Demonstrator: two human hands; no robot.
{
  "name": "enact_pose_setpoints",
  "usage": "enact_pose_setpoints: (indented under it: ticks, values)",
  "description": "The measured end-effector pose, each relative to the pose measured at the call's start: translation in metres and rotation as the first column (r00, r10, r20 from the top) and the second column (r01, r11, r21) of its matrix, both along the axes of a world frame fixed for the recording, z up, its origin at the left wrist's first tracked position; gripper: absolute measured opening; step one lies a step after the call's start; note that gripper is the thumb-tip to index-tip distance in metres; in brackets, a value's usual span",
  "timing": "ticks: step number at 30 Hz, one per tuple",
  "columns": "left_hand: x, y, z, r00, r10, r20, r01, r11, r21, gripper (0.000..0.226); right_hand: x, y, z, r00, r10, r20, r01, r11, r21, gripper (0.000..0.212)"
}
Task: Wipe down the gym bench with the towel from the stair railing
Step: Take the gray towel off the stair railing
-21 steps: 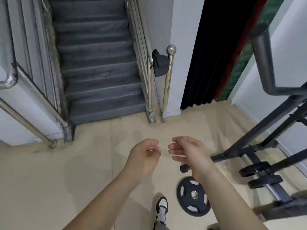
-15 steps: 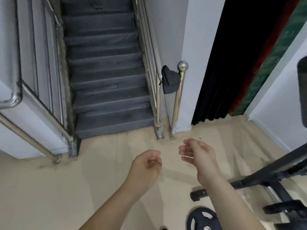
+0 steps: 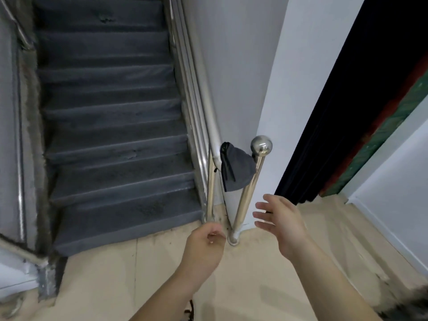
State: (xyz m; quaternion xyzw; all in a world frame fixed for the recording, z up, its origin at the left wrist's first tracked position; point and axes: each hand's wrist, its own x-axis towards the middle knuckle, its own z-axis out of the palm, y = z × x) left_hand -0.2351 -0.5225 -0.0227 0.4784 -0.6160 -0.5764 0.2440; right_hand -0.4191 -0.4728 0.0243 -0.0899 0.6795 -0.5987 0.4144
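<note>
A dark grey towel (image 3: 236, 170) hangs over the end of the steel stair railing (image 3: 209, 121), beside a post topped by a shiny ball (image 3: 261, 144). My right hand (image 3: 281, 222) is raised just below and to the right of the towel, fingers spread, holding nothing. My left hand (image 3: 205, 245) sits lower, in front of the railing's base, with fingers loosely curled and nothing in it. The gym bench is out of view.
Dark grey stairs (image 3: 111, 126) rise at left between two railings. A white wall corner (image 3: 273, 89) stands behind the post, with a black curtain (image 3: 361, 89) to its right. Beige floor (image 3: 115, 274) lies below my arms.
The view has closed in on the railing and towel; the bench frame and weight plate have left the frame. My right hand has risen toward the towel and spread its fingers.
</note>
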Motion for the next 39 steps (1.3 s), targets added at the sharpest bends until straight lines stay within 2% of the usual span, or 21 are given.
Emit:
enact_pose_setpoints:
  ticks: [4,7,10,12,15,17,19,22,25,28,31,33,36,39]
  values:
    - [-0.075,-0.105,-0.003,0.994,-0.111,0.0,0.111,0.987,0.116,0.015,-0.046,-0.077,-0.018,0.993,-0.09,0.07,0.088,0.995,0.04,0.025]
    - [-0.134,-0.166,-0.004,0.979,-0.197,0.057,0.186,0.97,0.154,0.034,-0.079,-0.115,-0.028,0.976,-0.167,0.14,0.161,0.985,0.055,0.026]
    - [-0.183,-0.209,0.003,0.928,-0.331,0.168,0.322,0.943,0.081,0.032,-0.106,-0.143,-0.038,0.963,-0.206,0.176,0.196,0.978,0.077,0.025]
    - [-0.216,-0.24,0.002,0.887,-0.378,0.266,0.406,0.912,-0.059,0.031,-0.126,-0.166,-0.046,0.961,-0.203,0.188,0.186,0.977,0.104,0.02]
    - [-0.256,-0.291,-0.011,0.794,-0.351,0.496,0.539,0.783,-0.31,0.035,-0.157,-0.2,-0.071,0.971,-0.138,0.195,0.107,0.98,0.166,0.018]
    - [-0.271,-0.319,-0.021,0.704,-0.288,0.649,0.621,0.693,-0.367,0.038,-0.173,-0.22,-0.089,0.971,-0.078,0.227,0.023,0.972,0.236,0.024]
    - [-0.279,-0.339,-0.031,0.613,-0.234,0.755,0.689,0.626,-0.365,0.039,-0.181,-0.234,-0.105,0.965,-0.054,0.255,-0.014,0.966,0.258,0.021]
    - [-0.288,-0.351,-0.039,0.443,-0.204,0.873,0.787,0.556,-0.269,0.041,-0.183,-0.243,-0.118,0.958,-0.061,0.279,-0.038,0.94,0.338,0.026]
    - [-0.301,-0.357,-0.042,0.364,-0.233,0.902,0.824,0.533,-0.195,0.039,-0.183,-0.247,-0.124,0.96,-0.06,0.275,-0.049,0.927,0.371,0.039]
    - [-0.308,-0.372,-0.043,0.322,-0.34,0.884,0.836,0.541,-0.096,0.032,-0.188,-0.255,-0.119,0.97,-0.069,0.232,-0.021,0.931,0.365,0.037]
    - [-0.305,-0.388,-0.025,0.348,-0.52,0.78,0.809,0.587,0.031,0.023,-0.179,-0.26,-0.101,0.972,-0.157,0.172,0.102,0.95,0.294,0.025]
    - [-0.297,-0.394,-0.006,0.449,-0.612,0.651,0.755,0.65,0.089,0.029,-0.165,-0.261,-0.082,0.954,-0.241,0.178,0.199,0.954,0.223,0.022]
    - [-0.285,-0.401,0.029,0.626,-0.656,0.423,0.658,0.735,0.166,0.033,-0.142,-0.258,-0.058,0.897,-0.35,0.272,0.351,0.935,0.047,0.028]
    - [-0.268,-0.395,0.068,0.702,-0.694,0.162,0.653,0.717,0.244,0.024,-0.121,-0.253,-0.036,0.832,-0.45,0.324,0.494,0.867,-0.066,0.036]
